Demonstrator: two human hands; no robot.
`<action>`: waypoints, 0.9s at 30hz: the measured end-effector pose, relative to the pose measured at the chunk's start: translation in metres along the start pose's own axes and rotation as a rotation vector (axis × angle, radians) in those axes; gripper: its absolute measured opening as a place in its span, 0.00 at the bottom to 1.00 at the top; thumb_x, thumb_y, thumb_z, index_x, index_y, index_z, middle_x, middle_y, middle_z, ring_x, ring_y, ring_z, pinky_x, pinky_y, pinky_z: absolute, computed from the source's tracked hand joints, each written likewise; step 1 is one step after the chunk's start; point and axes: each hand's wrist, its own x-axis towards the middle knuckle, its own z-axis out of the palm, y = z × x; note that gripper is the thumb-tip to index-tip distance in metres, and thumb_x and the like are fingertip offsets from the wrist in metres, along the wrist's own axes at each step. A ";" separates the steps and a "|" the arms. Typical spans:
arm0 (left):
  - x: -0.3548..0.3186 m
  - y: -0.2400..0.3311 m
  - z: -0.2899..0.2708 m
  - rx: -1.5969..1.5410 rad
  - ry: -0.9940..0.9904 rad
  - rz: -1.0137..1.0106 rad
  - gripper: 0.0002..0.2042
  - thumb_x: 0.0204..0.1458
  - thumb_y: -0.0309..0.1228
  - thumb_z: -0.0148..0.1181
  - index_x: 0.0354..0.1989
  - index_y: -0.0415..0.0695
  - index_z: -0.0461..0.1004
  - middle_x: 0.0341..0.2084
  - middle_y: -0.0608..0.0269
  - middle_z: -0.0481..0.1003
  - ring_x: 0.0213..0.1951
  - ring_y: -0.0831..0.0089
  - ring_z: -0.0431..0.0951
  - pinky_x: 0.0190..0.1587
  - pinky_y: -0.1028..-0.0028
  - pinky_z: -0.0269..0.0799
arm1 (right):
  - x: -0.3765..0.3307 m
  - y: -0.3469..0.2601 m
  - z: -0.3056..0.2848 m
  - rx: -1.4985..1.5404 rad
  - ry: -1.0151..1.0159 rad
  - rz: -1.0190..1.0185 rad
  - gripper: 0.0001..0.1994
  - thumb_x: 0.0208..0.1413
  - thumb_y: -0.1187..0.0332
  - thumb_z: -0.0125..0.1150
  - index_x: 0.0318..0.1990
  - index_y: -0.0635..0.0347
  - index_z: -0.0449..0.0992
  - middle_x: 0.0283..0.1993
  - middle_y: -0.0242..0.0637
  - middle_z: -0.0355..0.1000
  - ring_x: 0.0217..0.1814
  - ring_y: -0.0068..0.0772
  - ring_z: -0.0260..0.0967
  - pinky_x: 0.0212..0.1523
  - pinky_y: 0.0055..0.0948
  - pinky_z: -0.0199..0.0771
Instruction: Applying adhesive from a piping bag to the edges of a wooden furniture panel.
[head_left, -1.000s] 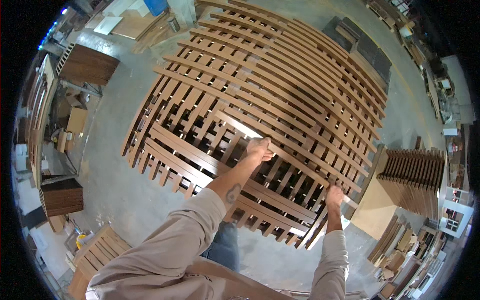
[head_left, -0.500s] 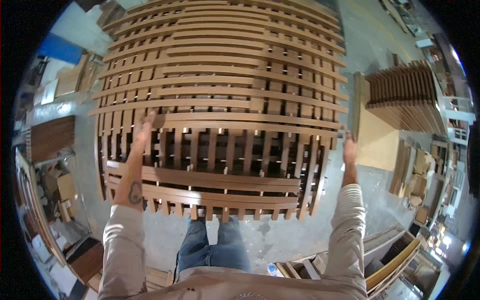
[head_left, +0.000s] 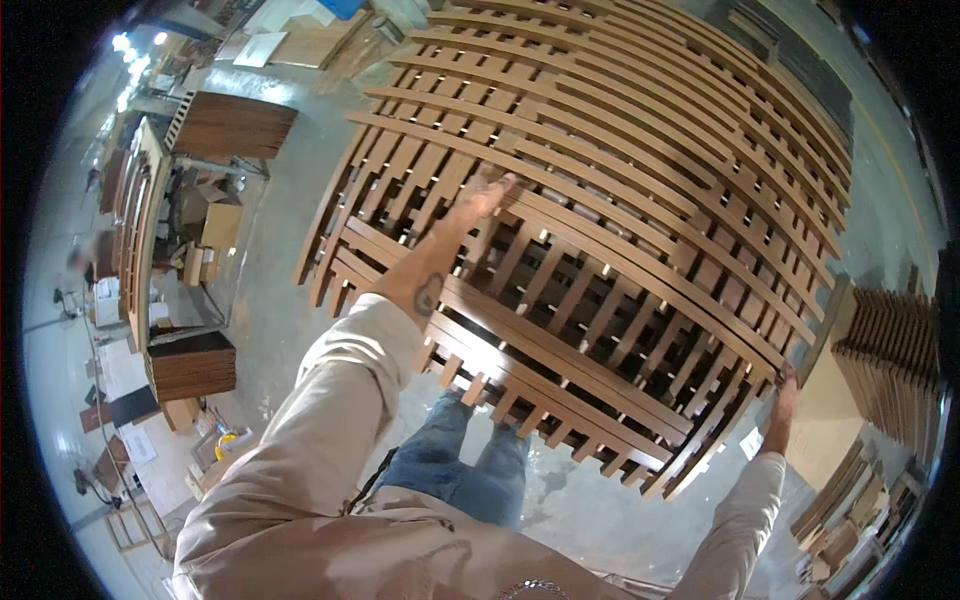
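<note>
A broad stack of brown wooden slats (head_left: 600, 125), laid crosswise in open layers, fills the middle of the view. My left hand (head_left: 485, 198) reaches over it, fingers closed at the left end of a long wooden slat (head_left: 640, 272) on the near part of the top layer. At that slat's right end, by the stack's right side, is my right hand (head_left: 787, 392), its fingers bent round the end and partly hidden. Between the slat and two near crosspieces (head_left: 560, 365), a gap shows the short boards of the layer beneath.
A bundle of brown slats (head_left: 890, 350) stands on a pale board (head_left: 820, 400) at the right. On the left are dark brown panels (head_left: 235, 125), cardboard boxes (head_left: 222, 225) and a cluttered bench. Slat ends jut out toward my legs (head_left: 455, 465).
My view has swung left, so the stack appears tilted and farther right. My right hand, apart from the stack before, has come to the slat's right end. My left hand stays at the left end.
</note>
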 end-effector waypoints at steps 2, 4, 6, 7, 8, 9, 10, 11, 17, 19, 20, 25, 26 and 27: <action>-0.010 0.004 -0.002 0.029 0.038 -0.009 0.35 0.61 0.49 0.53 0.70 0.42 0.52 0.65 0.50 0.62 0.67 0.62 0.60 0.69 0.67 0.55 | 0.001 0.009 0.002 0.242 0.040 0.173 0.25 0.60 0.49 0.55 0.56 0.59 0.75 0.53 0.34 0.73 0.53 0.33 0.67 0.59 0.35 0.62; -0.020 0.007 -0.012 -0.011 0.035 -0.026 0.38 0.58 0.52 0.56 0.69 0.39 0.53 0.65 0.48 0.61 0.67 0.58 0.59 0.70 0.65 0.53 | -0.002 0.009 0.002 0.236 0.071 0.230 0.25 0.59 0.50 0.57 0.54 0.62 0.76 0.50 0.36 0.73 0.48 0.32 0.69 0.53 0.35 0.65; -0.033 0.007 -0.032 0.012 0.043 -0.037 0.42 0.55 0.55 0.58 0.69 0.36 0.54 0.66 0.45 0.60 0.68 0.55 0.59 0.71 0.63 0.51 | -0.020 0.004 -0.004 0.325 0.044 0.138 0.24 0.59 0.51 0.59 0.52 0.63 0.76 0.48 0.37 0.74 0.47 0.32 0.70 0.52 0.34 0.67; -0.041 0.005 -0.045 0.055 0.058 -0.047 0.42 0.54 0.57 0.58 0.68 0.37 0.55 0.66 0.45 0.61 0.67 0.55 0.59 0.71 0.62 0.50 | -0.036 -0.001 -0.009 0.350 0.064 0.112 0.24 0.59 0.51 0.59 0.52 0.64 0.77 0.47 0.37 0.74 0.46 0.32 0.70 0.51 0.34 0.68; -0.053 0.000 -0.059 0.014 0.059 -0.040 0.42 0.54 0.57 0.58 0.68 0.37 0.56 0.66 0.45 0.61 0.67 0.56 0.59 0.70 0.62 0.51 | -0.053 -0.007 -0.014 0.340 0.084 0.127 0.24 0.59 0.52 0.59 0.52 0.63 0.77 0.48 0.37 0.74 0.47 0.32 0.70 0.51 0.34 0.69; -0.063 -0.003 -0.074 -0.031 0.067 -0.010 0.42 0.54 0.57 0.59 0.68 0.38 0.56 0.66 0.45 0.60 0.67 0.56 0.59 0.70 0.61 0.51 | -0.071 -0.016 -0.017 0.332 0.107 0.137 0.23 0.59 0.52 0.60 0.52 0.63 0.77 0.49 0.37 0.74 0.49 0.32 0.69 0.52 0.34 0.69; -0.073 -0.009 -0.090 -0.082 0.102 0.011 0.41 0.54 0.56 0.59 0.68 0.38 0.57 0.66 0.45 0.60 0.67 0.57 0.59 0.69 0.62 0.52 | -0.089 -0.026 -0.019 0.338 0.132 0.137 0.23 0.59 0.53 0.60 0.52 0.63 0.77 0.49 0.37 0.73 0.50 0.32 0.69 0.52 0.35 0.70; -0.083 -0.016 -0.107 -0.127 0.142 0.047 0.40 0.54 0.55 0.59 0.68 0.39 0.58 0.67 0.46 0.60 0.67 0.58 0.60 0.69 0.62 0.52 | -0.111 -0.035 -0.018 0.318 0.136 0.151 0.23 0.59 0.53 0.60 0.53 0.62 0.77 0.50 0.37 0.73 0.51 0.32 0.69 0.52 0.35 0.70; -0.108 -0.084 -0.208 -0.123 0.283 0.051 0.34 0.61 0.55 0.47 0.59 0.33 0.69 0.57 0.50 0.71 0.62 0.62 0.64 0.67 0.61 0.54 | -0.228 -0.062 0.027 0.331 0.119 0.131 0.22 0.59 0.54 0.61 0.53 0.62 0.77 0.51 0.40 0.74 0.54 0.35 0.70 0.54 0.39 0.72; -0.107 -0.107 -0.229 -0.148 0.208 0.052 0.34 0.60 0.58 0.47 0.53 0.33 0.74 0.54 0.50 0.73 0.60 0.62 0.66 0.66 0.62 0.55 | -0.254 -0.062 0.049 0.305 0.080 0.127 0.22 0.59 0.55 0.61 0.52 0.64 0.77 0.51 0.42 0.74 0.55 0.37 0.70 0.54 0.41 0.73; -0.105 -0.116 -0.240 -0.126 0.207 0.035 0.34 0.60 0.58 0.47 0.52 0.33 0.75 0.53 0.50 0.73 0.60 0.62 0.66 0.66 0.61 0.55 | -0.264 -0.063 0.060 0.257 0.087 0.182 0.21 0.59 0.56 0.61 0.52 0.65 0.77 0.51 0.42 0.75 0.55 0.38 0.70 0.54 0.42 0.73; -0.083 -0.160 -0.260 -0.143 0.225 0.113 0.33 0.62 0.56 0.44 0.56 0.34 0.72 0.54 0.49 0.72 0.59 0.63 0.67 0.66 0.65 0.55 | -0.293 -0.073 0.110 0.149 0.124 0.298 0.21 0.59 0.59 0.60 0.53 0.67 0.76 0.51 0.44 0.75 0.55 0.39 0.71 0.52 0.44 0.75; -0.079 -0.171 -0.260 -0.090 0.246 0.182 0.33 0.62 0.56 0.44 0.56 0.34 0.72 0.54 0.51 0.72 0.59 0.64 0.67 0.65 0.66 0.55 | -0.297 -0.074 0.116 0.149 0.165 0.285 0.21 0.60 0.60 0.59 0.54 0.68 0.76 0.49 0.44 0.76 0.52 0.40 0.72 0.49 0.44 0.76; -0.076 -0.181 -0.260 -0.033 0.262 0.273 0.32 0.63 0.55 0.44 0.56 0.34 0.72 0.54 0.52 0.72 0.59 0.65 0.67 0.65 0.67 0.56 | -0.301 -0.076 0.117 0.120 0.144 0.250 0.20 0.61 0.61 0.58 0.53 0.68 0.76 0.49 0.44 0.76 0.50 0.39 0.73 0.47 0.42 0.76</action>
